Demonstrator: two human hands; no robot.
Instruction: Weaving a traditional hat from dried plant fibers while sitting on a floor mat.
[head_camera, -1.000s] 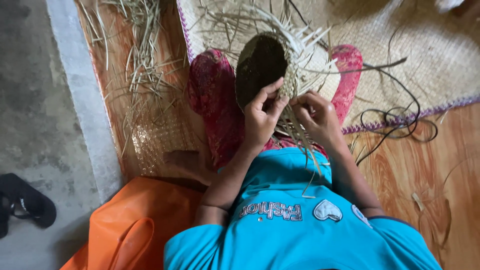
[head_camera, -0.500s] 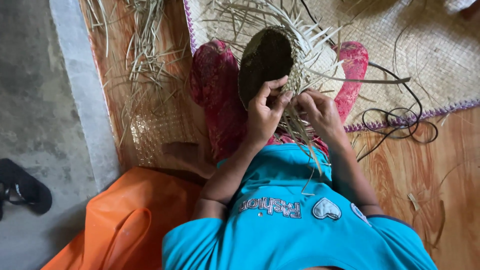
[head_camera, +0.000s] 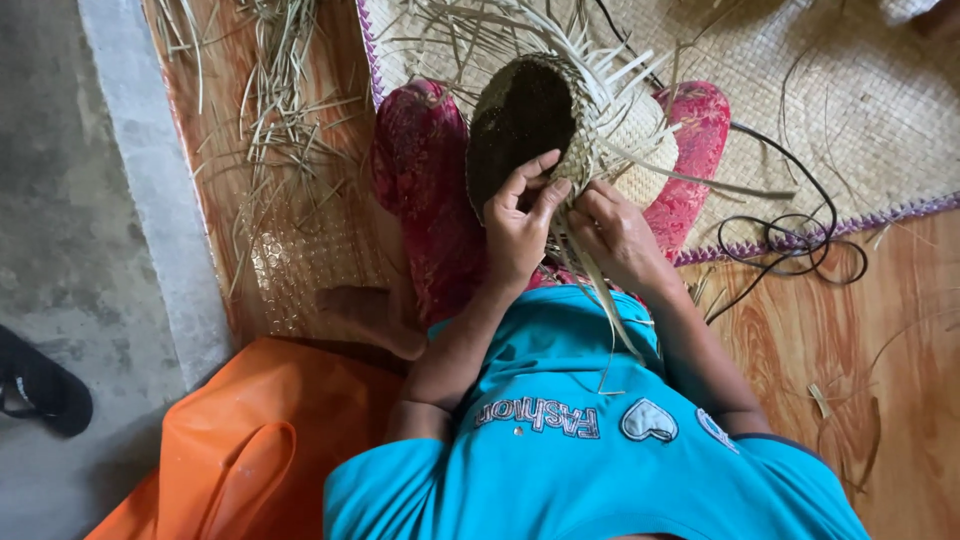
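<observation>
- Over the lap, on the red-trousered legs, sits a half-woven straw basket (head_camera: 560, 120): dark hollow inside, loose pale strips fanning from its rim.
- left hand (head_camera: 520, 225) fingers pinch the rim; right hand (head_camera: 615, 230) fingers close on strips.
- Orange bag (head_camera: 250, 450) lies by the floor's lower-left edge.

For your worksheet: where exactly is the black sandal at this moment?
In the head view, the black sandal lies at the far left edge on the grey concrete floor, just left of the orange bag and well away from both hands.
</observation>
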